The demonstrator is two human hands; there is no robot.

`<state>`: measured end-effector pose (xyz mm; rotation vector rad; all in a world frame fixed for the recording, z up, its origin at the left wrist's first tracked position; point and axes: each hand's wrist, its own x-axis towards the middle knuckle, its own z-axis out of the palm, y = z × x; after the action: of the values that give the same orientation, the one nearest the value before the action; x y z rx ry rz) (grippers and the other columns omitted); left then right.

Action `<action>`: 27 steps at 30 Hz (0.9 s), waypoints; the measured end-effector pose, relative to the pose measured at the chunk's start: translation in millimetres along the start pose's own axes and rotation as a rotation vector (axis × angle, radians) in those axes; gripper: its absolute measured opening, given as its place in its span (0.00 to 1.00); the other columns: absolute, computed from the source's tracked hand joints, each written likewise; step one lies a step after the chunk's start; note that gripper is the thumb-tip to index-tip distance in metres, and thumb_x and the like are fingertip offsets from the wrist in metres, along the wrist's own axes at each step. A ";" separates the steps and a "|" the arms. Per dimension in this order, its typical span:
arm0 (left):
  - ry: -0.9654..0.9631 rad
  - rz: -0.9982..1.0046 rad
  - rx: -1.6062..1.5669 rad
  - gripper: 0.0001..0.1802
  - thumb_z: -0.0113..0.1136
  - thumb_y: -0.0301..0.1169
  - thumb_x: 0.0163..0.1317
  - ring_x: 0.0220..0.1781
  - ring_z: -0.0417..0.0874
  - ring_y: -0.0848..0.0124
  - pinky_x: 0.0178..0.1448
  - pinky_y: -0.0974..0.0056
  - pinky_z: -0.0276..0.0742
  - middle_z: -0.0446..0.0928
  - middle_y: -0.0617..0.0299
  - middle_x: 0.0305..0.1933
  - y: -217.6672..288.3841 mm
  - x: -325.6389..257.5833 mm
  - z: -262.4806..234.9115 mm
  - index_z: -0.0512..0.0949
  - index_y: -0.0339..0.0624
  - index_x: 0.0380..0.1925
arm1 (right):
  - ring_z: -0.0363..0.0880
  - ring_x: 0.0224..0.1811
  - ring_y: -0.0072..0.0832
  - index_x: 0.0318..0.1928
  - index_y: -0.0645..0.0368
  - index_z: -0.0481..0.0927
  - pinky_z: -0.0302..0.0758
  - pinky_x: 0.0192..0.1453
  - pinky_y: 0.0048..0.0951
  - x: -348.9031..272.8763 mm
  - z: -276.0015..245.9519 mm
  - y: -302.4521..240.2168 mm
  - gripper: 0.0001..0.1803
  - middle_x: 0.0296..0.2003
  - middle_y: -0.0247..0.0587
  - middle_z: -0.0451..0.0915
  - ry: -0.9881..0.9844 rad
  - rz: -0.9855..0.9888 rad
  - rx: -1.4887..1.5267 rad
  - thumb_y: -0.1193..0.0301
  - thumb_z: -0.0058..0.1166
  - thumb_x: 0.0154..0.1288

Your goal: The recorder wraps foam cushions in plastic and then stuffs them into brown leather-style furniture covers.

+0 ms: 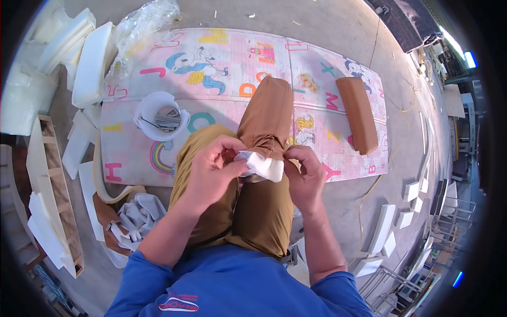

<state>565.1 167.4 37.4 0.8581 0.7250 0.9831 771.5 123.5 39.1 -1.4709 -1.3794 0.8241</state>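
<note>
A brown cushion cover (268,111) stretches away from my lap, its near end bunched up around a white foam block (272,170). My left hand (221,166) is closed in a pinch on thin white material at the foam's left side. On the opposite side, the fingers of my right hand (306,174) are closed on the brown cover's edge beside the foam. A second brown cushion (358,113), smooth and rounded, lies apart on the mat to the right.
The pink printed mat (195,95) spreads over the concrete floor. On its left stands a white bucket (162,117) with greyish pieces inside. White foam blocks (95,63), clear plastic film (148,24) and a wooden frame (55,185) crowd the left. More foam pieces (381,228) lie right.
</note>
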 end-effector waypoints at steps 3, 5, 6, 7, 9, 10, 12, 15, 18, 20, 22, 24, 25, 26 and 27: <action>-0.049 -0.127 -0.072 0.14 0.65 0.19 0.54 0.41 0.73 0.78 0.48 0.71 0.70 0.73 0.66 0.36 10.0 6.5 -4.1 0.73 0.38 0.41 | 0.76 0.40 0.24 0.39 0.62 0.75 0.72 0.47 0.24 -1.0 5.2 -5.5 0.10 0.37 0.37 0.78 0.093 -0.119 -0.103 0.84 0.56 0.56; -0.063 -0.215 -0.083 0.18 0.67 0.21 0.52 0.40 0.73 0.77 0.47 0.70 0.70 0.73 0.65 0.38 14.7 10.1 -5.8 0.72 0.37 0.42 | 0.75 0.39 0.21 0.39 0.61 0.75 0.71 0.45 0.23 -3.6 7.9 7.2 0.09 0.38 0.34 0.78 0.133 -0.028 0.048 0.83 0.56 0.58; -0.085 -0.065 0.123 0.21 0.69 0.22 0.50 0.40 0.73 0.76 0.46 0.70 0.71 0.73 0.64 0.39 16.2 8.5 -0.9 0.71 0.38 0.43 | 0.74 0.38 0.20 0.39 0.60 0.75 0.71 0.43 0.22 -1.8 5.3 8.0 0.08 0.38 0.32 0.77 0.087 0.067 0.197 0.82 0.55 0.60; -0.108 0.087 0.327 0.24 0.71 0.24 0.48 0.40 0.73 0.75 0.46 0.69 0.71 0.72 0.63 0.40 16.9 5.9 7.5 0.70 0.38 0.44 | 0.73 0.37 0.18 0.39 0.60 0.75 0.70 0.42 0.21 2.6 0.5 9.5 0.07 0.37 0.31 0.76 0.038 0.160 0.347 0.81 0.54 0.61; -0.061 0.277 0.603 0.28 0.74 0.26 0.45 0.40 0.73 0.74 0.45 0.68 0.71 0.71 0.62 0.41 9.9 2.6 25.0 0.68 0.38 0.44 | 0.70 0.35 0.15 0.38 0.58 0.74 0.68 0.40 0.19 9.8 -5.6 14.5 0.05 0.36 0.27 0.75 -0.043 0.240 0.574 0.79 0.54 0.63; 0.017 0.314 0.673 0.30 0.75 0.26 0.43 0.40 0.73 0.73 0.44 0.67 0.71 0.70 0.61 0.41 0.8 0.2 33.2 0.67 0.38 0.45 | 0.69 0.35 0.13 0.37 0.58 0.74 0.67 0.39 0.18 13.3 -6.7 17.3 0.04 0.35 0.26 0.74 -0.082 0.228 0.651 0.77 0.54 0.64; 0.123 0.423 0.801 0.30 0.75 0.26 0.42 0.37 0.73 0.70 0.41 0.64 0.71 0.68 0.58 0.39 -13.2 1.8 42.1 0.67 0.38 0.43 | 0.67 0.34 0.12 0.35 0.57 0.72 0.65 0.37 0.17 17.2 -8.0 18.8 0.05 0.33 0.24 0.72 -0.122 0.189 0.704 0.75 0.55 0.64; 0.167 0.571 0.925 0.28 0.74 0.24 0.43 0.35 0.74 0.69 0.38 0.64 0.72 0.68 0.58 0.38 -18.9 5.9 49.1 0.66 0.38 0.42 | 0.65 0.32 0.12 0.33 0.57 0.70 0.64 0.37 0.17 17.7 -6.6 15.5 0.08 0.31 0.24 0.69 -0.079 0.118 0.626 0.73 0.57 0.64; 0.210 0.462 0.846 0.27 0.73 0.23 0.43 0.33 0.73 0.67 0.37 0.65 0.71 0.68 0.58 0.36 -19.4 2.6 59.7 0.66 0.38 0.40 | 0.62 0.31 0.14 0.31 0.57 0.68 0.62 0.36 0.18 4.5 3.4 15.0 0.09 0.28 0.25 0.67 0.051 0.081 0.624 0.74 0.56 0.64; 0.187 0.394 0.783 0.25 0.73 0.23 0.42 0.32 0.72 0.67 0.36 0.66 0.70 0.67 0.59 0.34 -20.5 -0.7 63.9 0.66 0.38 0.37 | 0.62 0.30 0.16 0.31 0.57 0.68 0.61 0.35 0.19 -11.9 10.9 20.1 0.09 0.28 0.28 0.66 0.134 -0.029 0.707 0.75 0.55 0.63; 0.138 0.433 0.813 0.23 0.73 0.23 0.42 0.30 0.70 0.65 0.33 0.65 0.67 0.67 0.58 0.32 -25.2 -4.0 66.2 0.67 0.38 0.33 | 0.61 0.30 0.20 0.31 0.57 0.67 0.60 0.35 0.21 -24.3 11.7 25.2 0.08 0.27 0.32 0.66 0.191 -0.130 0.744 0.77 0.54 0.62; 0.084 0.473 0.858 0.22 0.74 0.23 0.44 0.28 0.64 0.76 0.32 0.71 0.63 0.65 0.64 0.28 -38.8 -1.4 71.6 0.65 0.41 0.28 | 0.62 0.30 0.20 0.32 0.58 0.67 0.61 0.36 0.22 -32.1 7.7 39.3 0.09 0.27 0.32 0.66 0.226 -0.116 0.717 0.78 0.55 0.62; 0.087 0.493 0.900 0.21 0.74 0.24 0.44 0.28 0.64 0.76 0.32 0.71 0.63 0.64 0.64 0.27 -41.1 1.9 68.9 0.65 0.41 0.27 | 0.63 0.31 0.21 0.32 0.58 0.67 0.61 0.37 0.22 -35.2 9.2 48.3 0.09 0.28 0.32 0.66 0.242 -0.108 0.703 0.78 0.55 0.62; 0.093 0.510 0.933 0.21 0.74 0.24 0.44 0.27 0.64 0.76 0.31 0.71 0.63 0.64 0.64 0.27 -42.9 5.6 67.0 0.65 0.41 0.26 | 0.67 0.35 0.23 0.35 0.59 0.69 0.65 0.42 0.23 -36.7 9.4 55.1 0.08 0.32 0.34 0.69 0.209 -0.026 0.729 0.77 0.56 0.62; 0.102 0.527 0.966 0.21 0.73 0.24 0.44 0.27 0.63 0.75 0.31 0.71 0.62 0.63 0.64 0.26 -43.3 8.8 65.9 0.65 0.41 0.25 | 0.68 0.37 0.24 0.36 0.59 0.69 0.66 0.44 0.24 -37.9 5.8 59.8 0.08 0.34 0.35 0.70 0.162 0.002 0.717 0.77 0.57 0.62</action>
<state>640.6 144.3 30.1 1.9212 1.1147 1.1366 782.2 90.8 -23.0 -0.9479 -0.8268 1.0359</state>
